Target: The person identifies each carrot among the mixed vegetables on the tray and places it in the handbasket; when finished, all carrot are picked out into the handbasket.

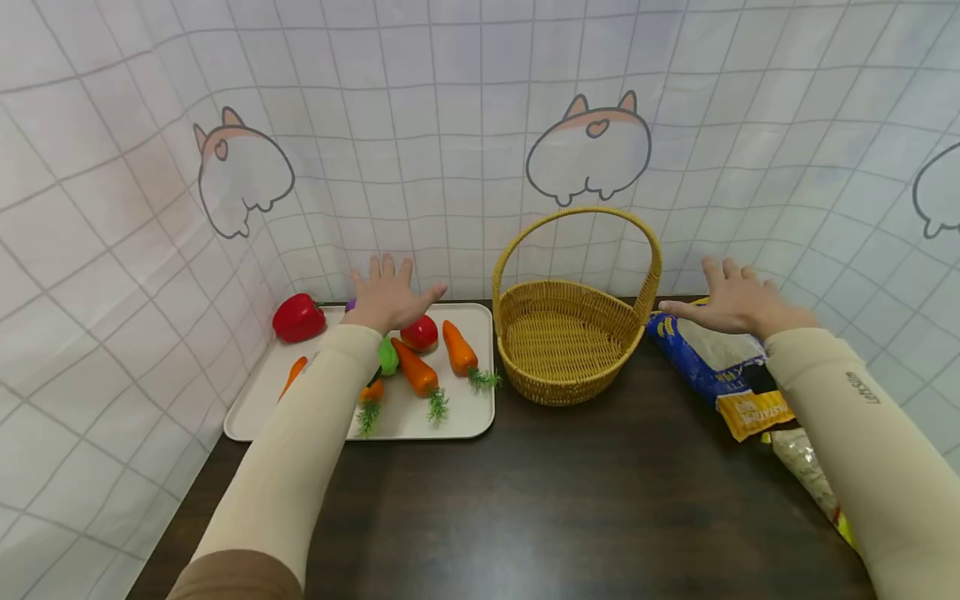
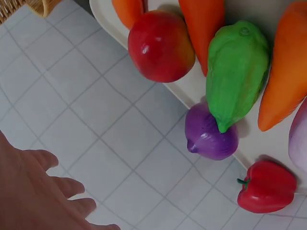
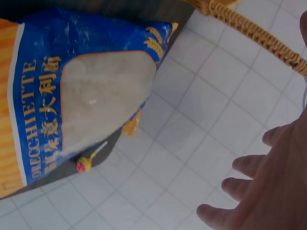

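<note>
My left hand (image 1: 387, 300) is held with fingers spread above the far part of a white tray (image 1: 465, 421), touching nothing. On that tray lie several orange carrots (image 1: 414, 368), a red round fruit (image 2: 161, 46), a green ridged vegetable (image 2: 238, 72), a purple onion-like vegetable (image 2: 211, 132) and a red bell pepper (image 1: 298, 318). My right hand (image 1: 738, 298), fingers also spread, hovers over a blue and orange bag of orecchiette pasta (image 3: 105, 91) and holds nothing. Between the hands stands a yellow wicker basket (image 1: 558, 392) with a tall arched handle; nothing shows inside it.
A second clear-and-yellow bag (image 1: 806, 467) lies partly beneath the right sleeve. A lollipop (image 3: 84, 164) sits by the pasta bag. The dark table (image 1: 540, 508) ends at a white checked curtain (image 1: 465, 150) behind and at both sides.
</note>
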Motion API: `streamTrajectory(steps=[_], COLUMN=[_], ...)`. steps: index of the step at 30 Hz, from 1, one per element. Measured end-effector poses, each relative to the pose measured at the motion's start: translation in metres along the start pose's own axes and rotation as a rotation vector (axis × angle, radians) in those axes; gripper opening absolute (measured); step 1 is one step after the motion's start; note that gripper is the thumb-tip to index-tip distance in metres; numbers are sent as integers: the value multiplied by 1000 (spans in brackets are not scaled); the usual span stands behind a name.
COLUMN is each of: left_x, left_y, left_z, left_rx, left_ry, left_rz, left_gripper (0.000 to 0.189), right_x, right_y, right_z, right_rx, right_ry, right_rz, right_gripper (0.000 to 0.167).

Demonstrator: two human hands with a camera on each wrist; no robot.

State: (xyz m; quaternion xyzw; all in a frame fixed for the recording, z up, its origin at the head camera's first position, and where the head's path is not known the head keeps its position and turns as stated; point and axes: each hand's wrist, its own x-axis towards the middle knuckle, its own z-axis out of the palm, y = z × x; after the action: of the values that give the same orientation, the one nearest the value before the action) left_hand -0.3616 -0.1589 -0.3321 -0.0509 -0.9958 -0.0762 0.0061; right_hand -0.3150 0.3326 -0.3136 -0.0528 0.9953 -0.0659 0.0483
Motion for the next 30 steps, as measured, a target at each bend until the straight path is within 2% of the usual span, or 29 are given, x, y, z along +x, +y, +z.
streamTrajectory(steps=[5, 11, 18, 23, 30], left_x=[-4, -17, -40, -64, -95], left_y=[-4, -15, -34, -60, -114], left_z=[7, 17, 33, 40, 43], left_rx=[33, 26, 3, -64, -157], left_ry=[24, 21, 38, 29, 135], left_rz=[46, 91, 90, 40, -29], left_gripper=[98, 99, 100, 102, 94], right_x=[-1, -7, -30, -54, -74], right_y=[-2, -6, -19, -37, -64], right_z=[8, 22, 51, 71, 89], right_rx=[-20, -24, -62, -34, 63], right_ry=[8, 50, 90, 186, 389], right_rz=[-9, -45, -59, -75, -85], right_gripper=[118, 116, 112, 105, 80])
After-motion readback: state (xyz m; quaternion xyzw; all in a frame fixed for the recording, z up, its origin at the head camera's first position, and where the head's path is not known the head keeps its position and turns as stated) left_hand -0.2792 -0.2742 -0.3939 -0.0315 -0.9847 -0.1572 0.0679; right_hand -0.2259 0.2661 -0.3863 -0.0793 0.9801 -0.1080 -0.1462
